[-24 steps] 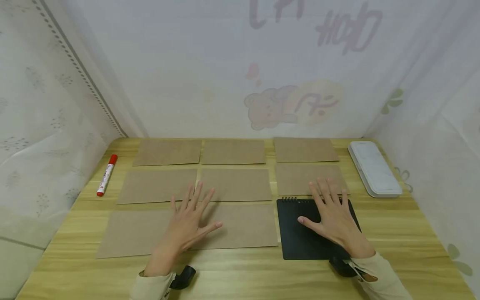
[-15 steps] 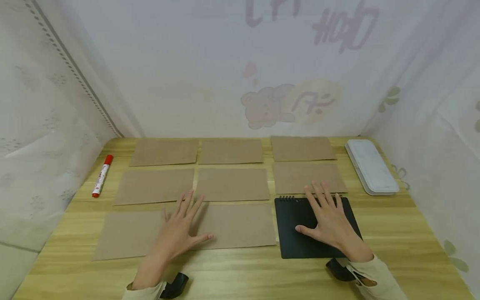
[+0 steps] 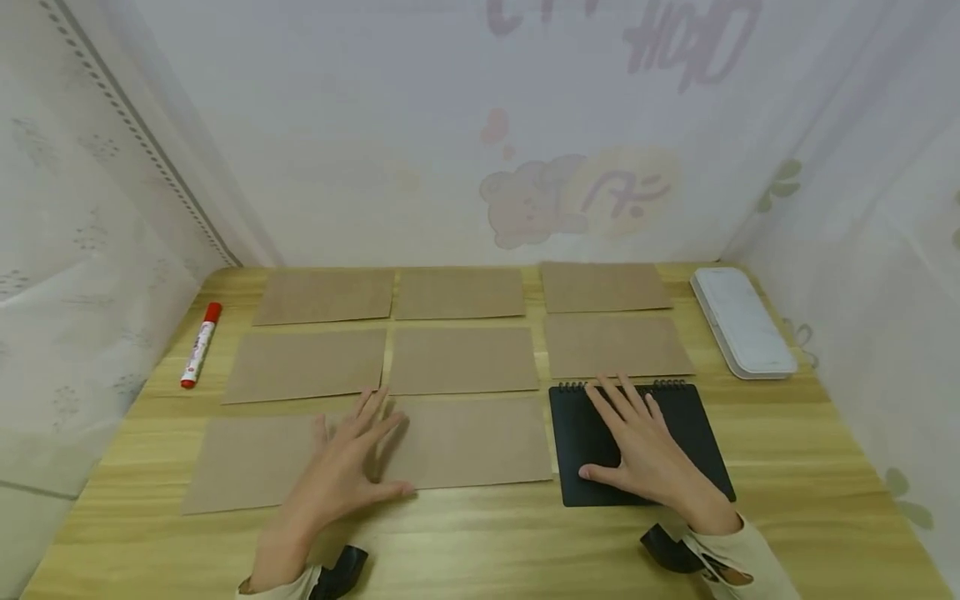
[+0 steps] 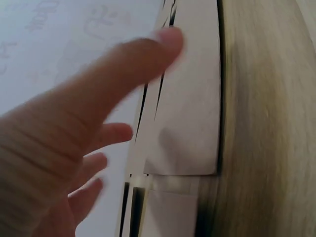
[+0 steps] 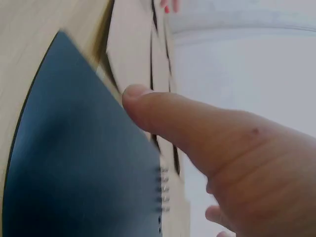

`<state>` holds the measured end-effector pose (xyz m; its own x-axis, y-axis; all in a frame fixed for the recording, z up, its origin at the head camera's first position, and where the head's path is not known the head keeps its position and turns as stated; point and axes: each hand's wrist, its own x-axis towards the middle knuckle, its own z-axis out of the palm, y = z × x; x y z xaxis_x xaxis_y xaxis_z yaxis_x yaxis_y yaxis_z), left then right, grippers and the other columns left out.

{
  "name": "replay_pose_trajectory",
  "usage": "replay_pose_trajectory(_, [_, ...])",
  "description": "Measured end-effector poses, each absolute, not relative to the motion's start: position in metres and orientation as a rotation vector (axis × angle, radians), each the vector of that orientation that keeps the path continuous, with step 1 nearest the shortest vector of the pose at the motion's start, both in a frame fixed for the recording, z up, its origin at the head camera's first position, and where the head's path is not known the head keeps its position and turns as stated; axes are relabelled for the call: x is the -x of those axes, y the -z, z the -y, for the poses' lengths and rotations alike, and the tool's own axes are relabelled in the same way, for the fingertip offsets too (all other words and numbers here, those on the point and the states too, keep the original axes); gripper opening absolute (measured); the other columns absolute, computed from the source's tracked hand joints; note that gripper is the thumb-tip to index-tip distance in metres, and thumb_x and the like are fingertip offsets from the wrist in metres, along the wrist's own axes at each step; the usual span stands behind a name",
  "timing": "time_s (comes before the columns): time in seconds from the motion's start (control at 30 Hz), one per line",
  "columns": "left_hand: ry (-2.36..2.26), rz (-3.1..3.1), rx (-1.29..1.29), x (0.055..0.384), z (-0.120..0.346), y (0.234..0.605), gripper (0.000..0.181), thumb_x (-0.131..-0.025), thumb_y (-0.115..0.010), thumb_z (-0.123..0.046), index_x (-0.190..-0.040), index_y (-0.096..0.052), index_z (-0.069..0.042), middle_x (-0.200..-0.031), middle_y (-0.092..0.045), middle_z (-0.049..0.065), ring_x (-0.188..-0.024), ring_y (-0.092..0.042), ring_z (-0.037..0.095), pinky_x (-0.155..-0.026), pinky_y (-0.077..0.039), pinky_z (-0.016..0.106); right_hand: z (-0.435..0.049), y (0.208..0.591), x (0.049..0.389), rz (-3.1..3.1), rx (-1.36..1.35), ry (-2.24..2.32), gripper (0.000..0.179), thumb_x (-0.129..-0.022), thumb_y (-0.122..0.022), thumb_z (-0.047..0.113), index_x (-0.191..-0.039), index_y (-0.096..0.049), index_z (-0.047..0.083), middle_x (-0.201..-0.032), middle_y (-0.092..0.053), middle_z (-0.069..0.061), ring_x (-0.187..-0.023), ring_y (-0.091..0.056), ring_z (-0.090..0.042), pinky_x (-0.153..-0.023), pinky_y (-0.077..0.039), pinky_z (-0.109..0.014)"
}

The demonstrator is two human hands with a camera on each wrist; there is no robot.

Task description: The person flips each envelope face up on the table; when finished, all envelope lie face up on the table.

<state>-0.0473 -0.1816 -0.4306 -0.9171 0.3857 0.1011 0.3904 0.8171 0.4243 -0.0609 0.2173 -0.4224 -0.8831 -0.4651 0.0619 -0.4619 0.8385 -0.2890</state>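
My left hand (image 3: 341,467) is spread over the front row of brown cardboard pieces, its fingers crossing the gap between the left piece (image 3: 243,467) and the middle piece (image 3: 480,442). In the left wrist view, the thumb (image 4: 118,69) stretches out above the cardboard and the other fingers bend loosely; nothing is held. My right hand (image 3: 641,454) is over a black spiral-bound notebook (image 3: 693,425), fingers apart and pointing at its coil edge. The thumb (image 5: 173,113) extends across the notebook's side in the right wrist view, with no grip on it.
More cardboard pieces (image 3: 465,360) lie in rows behind. At the left is a red-capped marker (image 3: 198,346); a white case (image 3: 744,321) lies at the far right. White printed cloth (image 3: 360,142) encloses the wooden table (image 3: 480,550) at the back and sides.
My left hand has drawn back toward the front left, its fingers now closer together. The right hand has shifted slightly left over the notebook. The head view has moved a little; the objects lie as before.
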Motion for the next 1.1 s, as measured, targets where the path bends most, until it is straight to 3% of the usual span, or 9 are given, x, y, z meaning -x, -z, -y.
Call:
replay_pose_trajectory(0.17, [0.789, 2.981, 0.686, 0.050, 0.180, 0.432, 0.090, -0.058, -0.082, -0.051, -0.133, -0.051, -0.011, -0.144, -0.038, 0.012, -0.132, -0.032, 0.032, -0.096, -0.005, 0.072, -0.203, 0.415, 0.065, -2.957, 0.939, 0.556, 0.099, -0.070, -0.077, 0.047, -0.145, -0.029, 0.004, -0.153, -0.014, -0.012, -0.139, 0.000, -0.036, -0.099, -0.019, -0.065])
replay_pose_trajectory(0.37, [0.775, 2.966, 0.739, 0.056, 0.178, 0.428, 0.090, -0.057, -0.084, -0.048, -0.132, -0.052, -0.010, -0.143, -0.039, 0.011, -0.130, -0.035, 0.031, -0.097, -0.003, 0.072, -0.185, 0.407, 0.076, -2.935, 1.102, 0.572, 0.094, -0.069, -0.079, 0.045, -0.142, -0.036, 0.003, -0.150, -0.023, -0.013, -0.139, -0.006, -0.033, -0.101, -0.022, -0.061])
replay_pose_trajectory(0.53, [0.748, 2.947, 0.804, 0.057, 0.176, 0.426, 0.089, -0.056, -0.085, -0.047, -0.131, -0.054, -0.010, -0.140, -0.044, 0.010, -0.128, -0.039, 0.029, -0.098, -0.004, 0.071, -0.177, 0.407, 0.073, -2.838, 1.102, 0.542, 0.087, -0.069, -0.080, 0.042, -0.136, -0.044, 0.001, -0.146, -0.031, -0.019, -0.136, -0.018, -0.038, -0.098, -0.024, -0.064])
replay_pose_trajectory(0.83, [0.699, 3.033, 0.877, 0.056, 0.177, 0.431, 0.084, -0.057, -0.086, -0.042, -0.126, -0.057, -0.003, -0.138, -0.045, 0.011, -0.129, -0.038, 0.029, -0.103, -0.008, 0.064, -0.168, 0.414, 0.073, -2.770, 1.076, 0.425, 0.080, -0.067, -0.081, 0.044, -0.128, -0.054, -0.001, -0.138, -0.044, -0.016, -0.137, -0.008, -0.041, -0.096, -0.026, -0.066])
replay_pose_trajectory(1.1, [0.653, 3.015, 0.927, 0.060, 0.180, 0.433, 0.080, -0.058, -0.086, -0.040, -0.124, -0.058, -0.005, -0.136, -0.047, 0.012, -0.122, -0.044, 0.033, -0.101, -0.012, 0.065, -0.162, 0.421, 0.076, -2.756, 1.137, 0.358, 0.069, -0.066, -0.083, 0.038, -0.122, -0.061, 0.004, -0.130, -0.054, -0.011, -0.136, -0.017, -0.038, -0.098, -0.027, -0.062])
